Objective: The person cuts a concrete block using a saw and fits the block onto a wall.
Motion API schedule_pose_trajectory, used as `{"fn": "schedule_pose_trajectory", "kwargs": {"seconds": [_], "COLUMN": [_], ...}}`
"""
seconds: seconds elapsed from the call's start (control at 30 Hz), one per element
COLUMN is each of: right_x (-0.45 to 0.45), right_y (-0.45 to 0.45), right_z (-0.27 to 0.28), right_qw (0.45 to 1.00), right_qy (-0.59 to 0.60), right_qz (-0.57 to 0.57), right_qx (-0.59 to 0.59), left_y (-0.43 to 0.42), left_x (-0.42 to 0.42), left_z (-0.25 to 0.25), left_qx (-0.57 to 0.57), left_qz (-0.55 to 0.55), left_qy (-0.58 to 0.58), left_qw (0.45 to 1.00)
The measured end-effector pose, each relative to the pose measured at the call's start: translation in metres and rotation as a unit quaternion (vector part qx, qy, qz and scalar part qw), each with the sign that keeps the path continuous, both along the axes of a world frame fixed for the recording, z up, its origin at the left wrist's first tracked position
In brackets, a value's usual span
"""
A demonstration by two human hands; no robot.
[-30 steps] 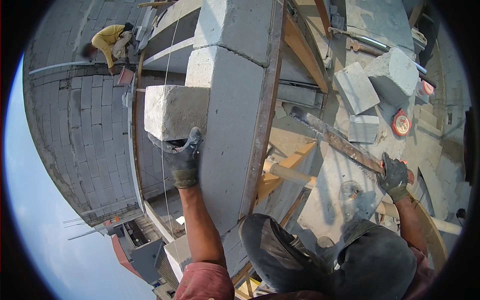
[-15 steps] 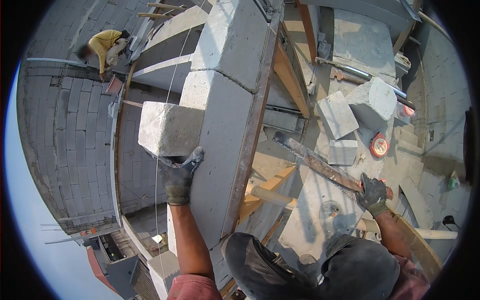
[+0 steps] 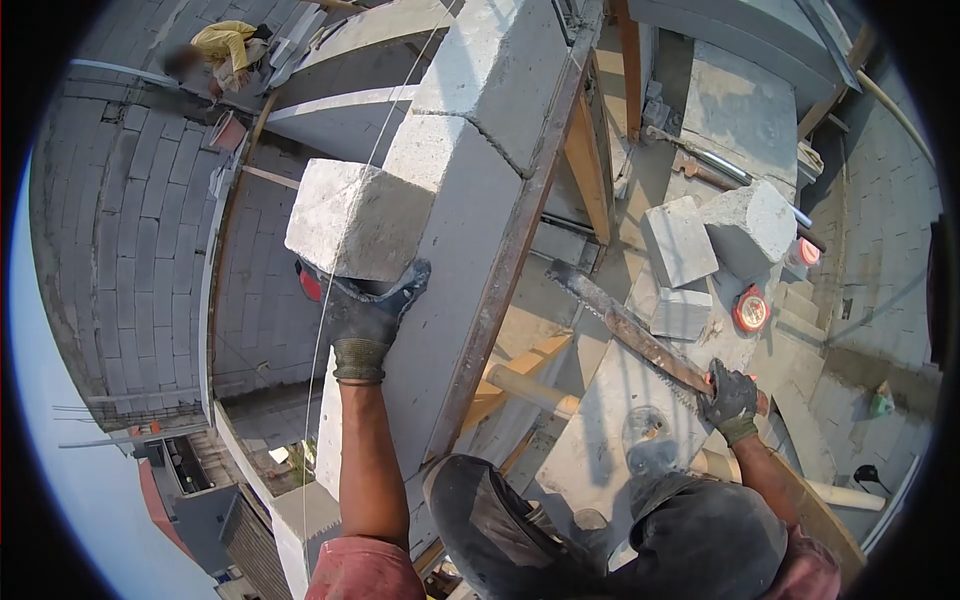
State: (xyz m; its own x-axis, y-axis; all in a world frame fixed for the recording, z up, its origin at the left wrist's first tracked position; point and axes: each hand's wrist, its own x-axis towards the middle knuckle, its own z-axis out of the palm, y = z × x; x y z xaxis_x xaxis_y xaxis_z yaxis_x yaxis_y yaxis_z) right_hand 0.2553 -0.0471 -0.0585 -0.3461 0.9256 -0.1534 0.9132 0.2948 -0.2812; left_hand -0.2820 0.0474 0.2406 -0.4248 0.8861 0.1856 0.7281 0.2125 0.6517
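My left hand [image 3: 366, 318], in a dark work glove, grips the near end of a small pale aerated concrete block [image 3: 357, 222]. Its thumb is spread along the right side, and some fingers are hidden beneath. The block rests against the wall of larger blocks [image 3: 470, 215], with a taut string [image 3: 392, 105] crossing it. In my right hand [image 3: 729, 404], also gloved, is the handle of a hand saw [image 3: 640, 338]. The worn, toothed blade points up and left over the pale work surface [image 3: 590, 450].
Offcut blocks [image 3: 680, 240] lie at right beside a red tape measure [image 3: 751, 308]. Beyond them are metal tools [image 3: 712, 162]. Wooden braces [image 3: 588, 165] stand right of the wall. A person in yellow [image 3: 226, 45] bends at upper left near a bucket [image 3: 227, 131].
The view has shifted, so the wall and the far person sit higher. The block in my left hand appears turned slightly clockwise. My right hand still holds the saw.
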Motion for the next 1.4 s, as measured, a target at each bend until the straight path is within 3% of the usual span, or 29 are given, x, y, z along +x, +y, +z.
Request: {"fn": "schedule_pose_trajectory", "kwargs": {"seconds": [0.13, 0.2, 0.3, 0.5, 0.7, 0.8, 0.87, 0.9, 0.97, 1.0, 1.03, 1.17, 1.2, 1.33, 1.4], "right_x": [0.000, -0.003, -0.004, -0.005, -0.003, -0.003, 0.006, 0.009, 0.005, 0.004, 0.001, 0.006, 0.023, 0.064, 0.112], "right_y": [0.000, 0.001, 0.004, 0.007, 0.006, 0.009, 0.007, 0.004, 0.009, 0.017, 0.027, 0.103, 0.135, 0.242, 0.304], "right_z": [0.000, 0.006, 0.009, 0.010, 0.013, 0.027, 0.038, 0.048, 0.068, 0.083, 0.103, 0.181, 0.177, 0.167, 0.098], "right_qw": [0.999, 0.999, 0.999, 0.999, 1.000, 1.000, 0.993, 0.996, 0.979, 0.981, 0.976, 0.941, 0.923, 0.939, 0.938], "right_qy": [0.004, -0.030, -0.022, -0.020, 0.002, 0.001, 0.075, 0.056, 0.139, 0.125, 0.149, 0.147, 0.154, 0.030, -0.005], "right_qz": [0.012, -0.002, -0.001, 0.006, 0.007, 0.013, 0.065, 0.048, 0.031, 0.025, -0.028, -0.233, -0.173, -0.244, -0.214], "right_qx": [0.045, -0.009, -0.027, -0.035, -0.021, -0.009, 0.058, 0.055, 0.145, 0.146, 0.160, 0.195, 0.307, 0.243, 0.273], "left_y": [-0.001, -0.002, 0.000, -0.002, -0.004, -0.002, -0.003, -0.003, -0.002, -0.002, -0.003, -0.003, -0.002, 0.000, -0.001], "left_x": [-0.007, -0.010, -0.009, -0.016, -0.015, -0.013, -0.019, -0.018, -0.029, -0.034, -0.042, -0.037, -0.035, -0.028, -0.007], "left_z": [-0.004, -0.009, -0.013, -0.016, -0.016, -0.013, -0.021, -0.018, -0.026, -0.029, -0.036, -0.033, -0.033, -0.027, -0.006], "left_qx": [-0.024, -0.014, 0.079, 0.039, 0.038, 0.045, 0.049, 0.014, 0.010, 0.008, 0.033, 0.020, 0.018, 0.041, -0.017], "left_qz": [-0.009, -0.014, -0.014, 0.020, 0.022, -0.004, -0.002, 0.005, -0.013, -0.022, -0.010, 0.016, 0.019, -0.017, 0.001], "left_qy": [-0.012, -0.003, 0.033, -0.005, 0.056, -0.024, -0.004, -0.018, -0.044, -0.058, 0.026, 0.086, 0.088, 0.013, 0.000], "left_qw": [1.000, 1.000, 0.996, 0.999, 0.997, 0.999, 0.999, 1.000, 0.999, 0.998, 0.999, 0.996, 0.996, 0.999, 1.000]}}
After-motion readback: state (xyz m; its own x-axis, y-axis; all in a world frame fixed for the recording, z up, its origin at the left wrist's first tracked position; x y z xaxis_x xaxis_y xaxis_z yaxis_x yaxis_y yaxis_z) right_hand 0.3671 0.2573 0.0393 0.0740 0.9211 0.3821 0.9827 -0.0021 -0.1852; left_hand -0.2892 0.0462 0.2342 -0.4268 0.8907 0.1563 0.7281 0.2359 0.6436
